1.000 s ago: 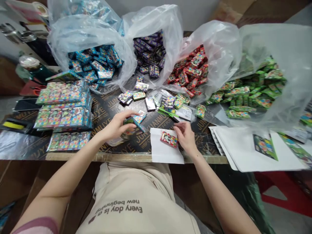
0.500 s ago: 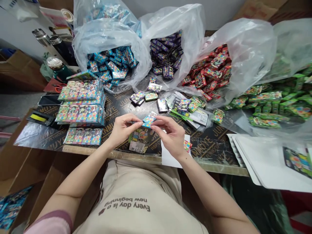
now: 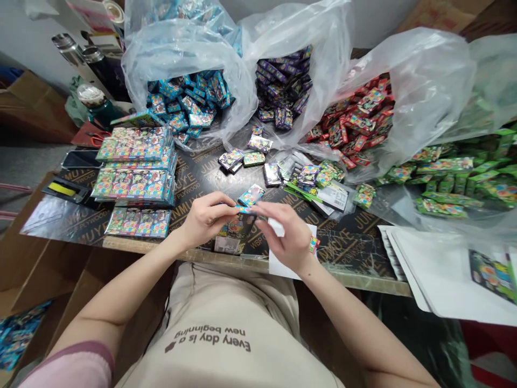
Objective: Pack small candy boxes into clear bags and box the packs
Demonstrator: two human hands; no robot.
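Dark lettered tabletop [image 3: 194,171] (grey wall [image 3: 375,21] behind), packets [image 3: 251,194]

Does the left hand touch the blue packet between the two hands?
Touching: the head view shows the left hand pinching one end of the blue packet.

You have bare tabletop [image 3: 186,186] between your left hand [image 3: 236,207] and the stacked packs [image 3: 135,183]. Straight ahead, scattered small boxes [image 3: 273,175] block a low pass, with plastic bags [image 3: 186,47] walling the back. Right of your right hand [image 3: 256,210], a strip of table runs to the white sheets [image 3: 438,269].
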